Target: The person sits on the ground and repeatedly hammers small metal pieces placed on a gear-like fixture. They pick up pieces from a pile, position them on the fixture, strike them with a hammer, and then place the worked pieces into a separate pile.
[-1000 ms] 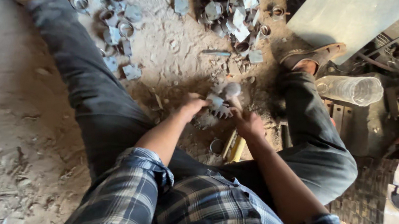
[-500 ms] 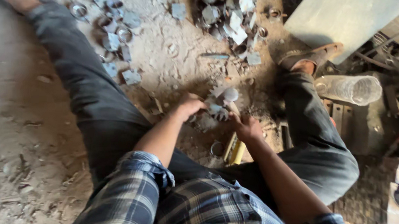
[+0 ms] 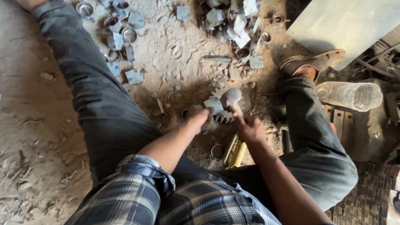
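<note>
While the person sat with legs spread on the dusty floor (image 3: 15,117), a pale slab (image 3: 358,7) leaned at the upper right and a clear plastic bottle (image 3: 351,96) lay beside the right knee. Between the legs lay a toothed gear (image 3: 224,115). On it the left hand (image 3: 199,118) pinched a small metal piece (image 3: 214,105), fingers closed. The right hand (image 3: 251,130) was clamped on a hammer (image 3: 233,98), its head just above that piece.
</note>
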